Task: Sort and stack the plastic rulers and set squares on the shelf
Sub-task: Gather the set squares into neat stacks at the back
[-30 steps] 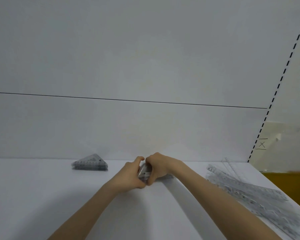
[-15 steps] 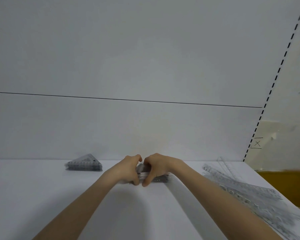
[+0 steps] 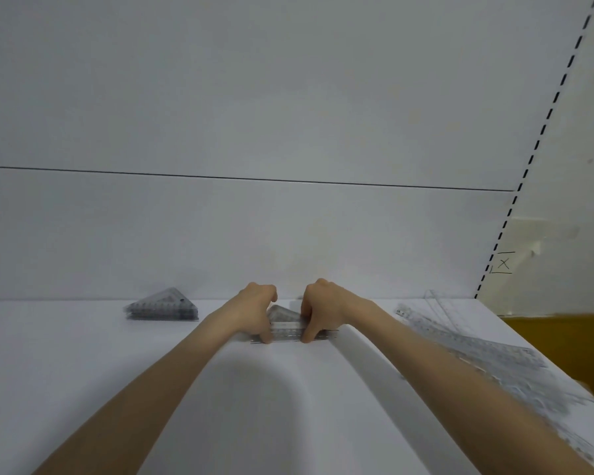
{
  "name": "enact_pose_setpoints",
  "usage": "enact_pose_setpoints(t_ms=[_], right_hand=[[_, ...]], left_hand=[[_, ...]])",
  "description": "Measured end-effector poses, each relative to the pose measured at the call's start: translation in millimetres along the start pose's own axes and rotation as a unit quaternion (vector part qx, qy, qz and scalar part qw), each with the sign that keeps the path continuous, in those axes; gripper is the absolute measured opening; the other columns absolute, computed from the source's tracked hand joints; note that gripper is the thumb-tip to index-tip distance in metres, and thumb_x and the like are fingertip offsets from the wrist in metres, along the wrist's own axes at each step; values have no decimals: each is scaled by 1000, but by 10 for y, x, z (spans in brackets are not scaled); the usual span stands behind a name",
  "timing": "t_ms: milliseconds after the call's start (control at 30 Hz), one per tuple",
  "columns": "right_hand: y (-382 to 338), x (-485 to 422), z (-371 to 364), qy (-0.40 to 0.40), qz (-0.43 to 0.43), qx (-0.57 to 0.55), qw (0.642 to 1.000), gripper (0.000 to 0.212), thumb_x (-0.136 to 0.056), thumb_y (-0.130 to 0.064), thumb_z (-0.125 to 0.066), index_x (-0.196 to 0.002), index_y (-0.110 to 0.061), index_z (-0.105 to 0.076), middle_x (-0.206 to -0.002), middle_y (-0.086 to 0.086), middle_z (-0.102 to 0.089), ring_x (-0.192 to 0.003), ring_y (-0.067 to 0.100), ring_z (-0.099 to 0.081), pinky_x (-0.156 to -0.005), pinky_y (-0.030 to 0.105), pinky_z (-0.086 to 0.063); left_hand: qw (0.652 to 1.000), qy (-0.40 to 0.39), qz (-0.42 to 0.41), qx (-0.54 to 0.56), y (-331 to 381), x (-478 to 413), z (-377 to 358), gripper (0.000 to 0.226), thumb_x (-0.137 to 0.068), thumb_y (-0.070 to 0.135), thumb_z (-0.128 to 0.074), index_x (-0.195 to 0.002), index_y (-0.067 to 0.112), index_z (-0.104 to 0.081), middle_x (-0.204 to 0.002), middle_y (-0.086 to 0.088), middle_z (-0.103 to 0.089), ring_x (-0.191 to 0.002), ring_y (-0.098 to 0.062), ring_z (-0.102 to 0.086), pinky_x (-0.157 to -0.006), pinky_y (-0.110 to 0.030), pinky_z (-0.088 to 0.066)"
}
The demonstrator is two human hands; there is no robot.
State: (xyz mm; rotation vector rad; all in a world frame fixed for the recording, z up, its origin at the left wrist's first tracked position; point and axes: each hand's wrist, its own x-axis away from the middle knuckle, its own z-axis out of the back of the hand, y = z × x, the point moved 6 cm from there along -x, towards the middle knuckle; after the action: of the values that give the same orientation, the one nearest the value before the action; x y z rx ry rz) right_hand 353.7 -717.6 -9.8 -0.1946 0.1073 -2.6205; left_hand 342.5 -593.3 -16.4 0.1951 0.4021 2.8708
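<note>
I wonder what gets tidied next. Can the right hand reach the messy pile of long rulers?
Probably yes. The pile of long rulers lies to the right of the right hand, with only bare shelf between them. That hand grips the stack of set squares, so it must let go first.

On the shelf (image 3: 83, 371) before me, the middle stack (image 3: 287, 324) of set squares lies between my left hand (image 3: 251, 310) and my right hand (image 3: 323, 308), which grip it from either side, thumbs at its near edge. The left stack (image 3: 162, 308) of set squares lies well apart to its left, near the back wall (image 3: 288, 234). To the right, the rulers (image 3: 477, 354) lie in a loose heap from the wall toward the shelf's near right edge.
</note>
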Motion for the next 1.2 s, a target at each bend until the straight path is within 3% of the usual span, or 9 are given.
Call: enact_pose_setpoints(t_ms=[300, 500, 600, 667, 733, 800, 933, 1033, 1200], right_hand=[[47, -26, -25, 7, -2, -17, 1000, 26, -62, -31, -82, -65, -10, -66, -51, 1, -47, -60, 19, -47, -52, 25, -37], [210, 82, -86, -12, -22, -66, 998, 35, -59, -41, -83, -70, -13, -65, -72, 6, -66, -69, 17, -56, -63, 30, -48], [430, 254, -113, 16, -36, -97, 994, 37, -59, -37, -81, -80, -9, -68, -77, 8, -70, -67, 19, -62, -66, 32, -52], [535, 351, -115, 28, -45, -128, 990, 28, -63, -30, -80, -76, -8, -69, -65, 6, -66, -57, 13, -58, -62, 30, -50], [554, 395, -100, 34, -48, -142, 988, 18, -66, -24, -79, -71, -9, -72, -55, 1, -62, -50, 5, -50, -59, 24, -44], [529, 386, -86, 36, -46, -141, 988, 14, -68, -23, -78, -68, -10, -73, -57, 5, -65, -51, 5, -47, -57, 24, -41], [505, 349, -87, 32, -45, -135, 989, 12, -69, -19, -76, -65, -8, -73, -58, 8, -67, -52, 9, -47, -56, 21, -41], [493, 348, -78, 29, -46, -126, 991, 12, -69, -17, -75, -62, -8, -73, -54, 3, -64, -49, 7, -44, -53, 18, -39], [444, 351, -52, 25, -43, -105, 993, 15, -69, -17, -74, -59, -6, -71, -51, 1, -60, -43, 3, -44, -50, 16, -37]], left_hand=[[1000, 9, 18, 21, -39, 44, -5, 78, -64, 15, -82, -132, 17, -42, -104, -1, -45, -88, -20, -51, -77, -33, -51], [997, 6, 47, 60, -109, 163, -57, 79, -63, 21, -81, -131, 8, -41, -110, -4, -54, -93, -24, -62, -79, -38, -54], [993, 12, 69, 99, -238, 273, -87, 59, -64, 25, -81, -114, 5, -59, -93, -1, -58, -75, -16, -60, -62, -26, -51], [988, 15, 75, 134, -305, 313, -107, 32, -64, 17, -80, -87, -3, -68, -68, -7, -62, -55, -16, -53, -48, -20, -40], [985, 21, 76, 150, -345, 317, -116, 21, -67, 10, -79, -78, -5, -71, -66, -17, -68, -49, -16, -56, -46, -20, -42], [985, 29, 73, 153, -348, 306, -103, 18, -70, 7, -77, -78, -8, -71, -69, -20, -70, -48, -14, -62, -46, -19, -45], [986, 34, 75, 145, -318, 289, -64, 16, -72, 3, -75, -76, -11, -67, -56, -12, -62, -42, -13, -61, -44, -17, -46], [988, 33, 69, 137, -300, 293, -46, 13, -72, 2, -74, -66, -4, -63, -53, -11, -61, -41, -13, -60, -46, -16, -47], [988, 43, 72, 132, -304, 308, -44, 27, -71, -1, -70, -52, 5, -52, -46, -9, -58, -40, -16, -58, -45, -17, -45]])
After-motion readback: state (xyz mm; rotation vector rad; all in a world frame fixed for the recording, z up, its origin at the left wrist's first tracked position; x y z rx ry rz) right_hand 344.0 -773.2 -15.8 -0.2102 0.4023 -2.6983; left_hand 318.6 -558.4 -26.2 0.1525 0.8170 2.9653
